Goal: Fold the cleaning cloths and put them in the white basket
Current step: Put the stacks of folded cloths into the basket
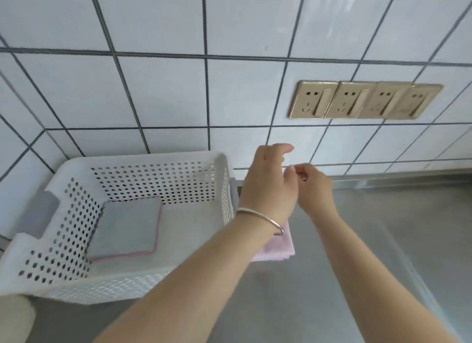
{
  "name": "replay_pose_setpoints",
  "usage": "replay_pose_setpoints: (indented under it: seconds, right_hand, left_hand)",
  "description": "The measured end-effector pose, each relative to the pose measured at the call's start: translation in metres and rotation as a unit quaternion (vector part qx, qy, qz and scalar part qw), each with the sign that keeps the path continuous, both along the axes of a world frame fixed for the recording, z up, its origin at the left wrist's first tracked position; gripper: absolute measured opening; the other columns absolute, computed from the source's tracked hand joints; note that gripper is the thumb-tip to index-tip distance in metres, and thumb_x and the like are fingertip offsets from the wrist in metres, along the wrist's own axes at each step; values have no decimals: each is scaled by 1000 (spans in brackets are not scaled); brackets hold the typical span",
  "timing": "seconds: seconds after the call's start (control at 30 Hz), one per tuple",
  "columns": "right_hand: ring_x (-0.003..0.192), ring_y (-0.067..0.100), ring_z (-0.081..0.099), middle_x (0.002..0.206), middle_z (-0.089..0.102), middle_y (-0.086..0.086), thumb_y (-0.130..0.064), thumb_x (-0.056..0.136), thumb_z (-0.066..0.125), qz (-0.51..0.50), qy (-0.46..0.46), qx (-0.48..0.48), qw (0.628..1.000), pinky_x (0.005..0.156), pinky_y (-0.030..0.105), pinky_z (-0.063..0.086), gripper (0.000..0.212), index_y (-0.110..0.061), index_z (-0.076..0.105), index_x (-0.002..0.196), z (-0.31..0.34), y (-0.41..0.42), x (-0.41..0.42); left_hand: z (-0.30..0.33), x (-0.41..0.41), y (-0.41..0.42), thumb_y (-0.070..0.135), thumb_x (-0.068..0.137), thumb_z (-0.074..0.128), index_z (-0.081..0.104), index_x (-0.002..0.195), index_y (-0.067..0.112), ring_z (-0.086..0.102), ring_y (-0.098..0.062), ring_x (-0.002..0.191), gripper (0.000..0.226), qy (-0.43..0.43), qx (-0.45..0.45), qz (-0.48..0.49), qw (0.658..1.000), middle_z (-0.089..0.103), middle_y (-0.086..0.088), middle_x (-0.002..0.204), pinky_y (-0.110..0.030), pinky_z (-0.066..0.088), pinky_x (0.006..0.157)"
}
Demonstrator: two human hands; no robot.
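A white perforated basket (222, 189) stands on the steel counter at the left, against the tiled wall. Inside it lies a folded grey cloth with a pink edge (127, 227). A folded pink cloth (279, 248) rests on the counter just right of the basket, mostly hidden under my left wrist. My left hand (268, 182), with a silver bangle on the wrist, hovers above the pink cloth with fingers loosely apart and nothing in it. My right hand (314, 187) is beside it, fingers curled and holding nothing visible.
The steel counter (383, 240) stretches to the right and front. A row of gold wall sockets (365, 100) sits on the tiled wall above. A grey object (38, 215) lies behind the basket's left side. Something pale and rounded (15, 319) shows at the bottom left corner.
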State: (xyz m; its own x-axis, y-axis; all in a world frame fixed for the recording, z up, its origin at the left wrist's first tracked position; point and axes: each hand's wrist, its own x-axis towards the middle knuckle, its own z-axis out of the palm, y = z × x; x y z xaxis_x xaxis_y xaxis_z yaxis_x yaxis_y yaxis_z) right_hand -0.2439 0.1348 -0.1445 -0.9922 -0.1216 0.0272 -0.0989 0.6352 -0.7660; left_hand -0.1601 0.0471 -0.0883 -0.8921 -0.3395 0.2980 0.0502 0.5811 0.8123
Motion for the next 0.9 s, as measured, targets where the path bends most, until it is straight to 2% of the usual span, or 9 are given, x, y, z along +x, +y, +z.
replay_pose_setpoints:
  seconds: [0.07, 0.13, 0.2, 0.3, 0.33, 0.4, 0.57, 0.7, 0.9]
  right_hand:
    - [72, 13, 49, 78, 53, -8, -19, 90, 47, 29, -88, 81, 992, 48, 10, 33, 17, -15, 61, 99, -41, 23, -4]
    - [88, 22, 55, 91, 60, 3, -18, 90, 48, 54, -162, 125, 977, 59, 13, 40, 19, -16, 59, 105, -74, 37, -5]
    - [105, 26, 57, 112, 62, 12, -23, 91, 49, 38, -226, 118, 966, 78, 25, 41, 27, -11, 58, 114, -98, 41, -4]
    - [88, 24, 49, 102, 56, 13, -26, 90, 45, 36, -269, 104, 957, 77, 29, 38, 16, -17, 51, 78, -119, 36, -2]
    - [90, 26, 50, 105, 57, 14, -28, 90, 43, 42, -273, 103, 955, 77, 29, 38, 19, -15, 53, 79, -123, 33, -5]
    - [106, 30, 54, 116, 57, 15, -30, 92, 39, 59, -282, 112, 951, 87, 32, 42, 33, -6, 57, 108, -135, 27, -8]
    - [123, 33, 39, 132, 45, 17, -39, 93, 29, 45, -326, 128, 935, 103, 36, 31, 55, -4, 43, 132, -155, 14, -11]
    - [131, 32, 33, 143, 35, 16, -56, 91, 29, 2, -366, 117, 923, 108, 39, 27, 73, -2, 33, 139, -159, 16, -19]
    - [116, 29, 53, 127, 56, 12, -66, 81, 39, 7, -405, 60, 912, 100, 37, 41, 77, -6, 52, 127, -171, 21, -30]
  left_hand:
    - [-27, 1, 38, 7, 90, 43, 50, 123, 17, 47, -10, 116, 36, -28, 43, -12, 999, 46, 1, 128, -9, 30, 92]
    - [-63, -2, 61, 7, 90, 42, 46, 127, 17, 41, -9, 123, 39, -90, 73, -5, 993, 43, 1, 133, -7, 24, 95]
    - [-99, -10, 65, 8, 89, 45, 42, 131, 12, 33, -15, 132, 43, -157, 84, 53, 983, 40, -3, 139, -16, 20, 108]
    - [-141, -20, 55, 19, 90, 47, 25, 142, 11, 14, -22, 143, 57, -275, 38, 139, 951, 21, -8, 153, -31, 11, 119]
    - [-151, -22, 50, 23, 91, 46, 20, 144, 12, 8, -23, 145, 60, -307, 16, 155, 939, 14, -8, 156, -33, 8, 120]
    - [-168, -25, 40, 26, 89, 45, 15, 145, 14, 5, -26, 145, 65, -352, -3, 186, 917, 7, -8, 157, -36, 7, 119]
    - [-198, -30, 27, 25, 85, 50, 12, 146, 13, 31, -34, 134, 73, -404, 93, 261, 872, 25, -16, 149, -42, 28, 111]
    - [-209, -37, 23, 38, 89, 45, 5, 147, 13, 32, -35, 134, 75, -427, 130, 275, 851, 28, -18, 149, -43, 29, 110]
    - [-208, -37, 15, 48, 86, 52, 35, 133, 0, 50, -34, 121, 69, -444, 172, 266, 838, 50, -19, 134, -34, 39, 98]
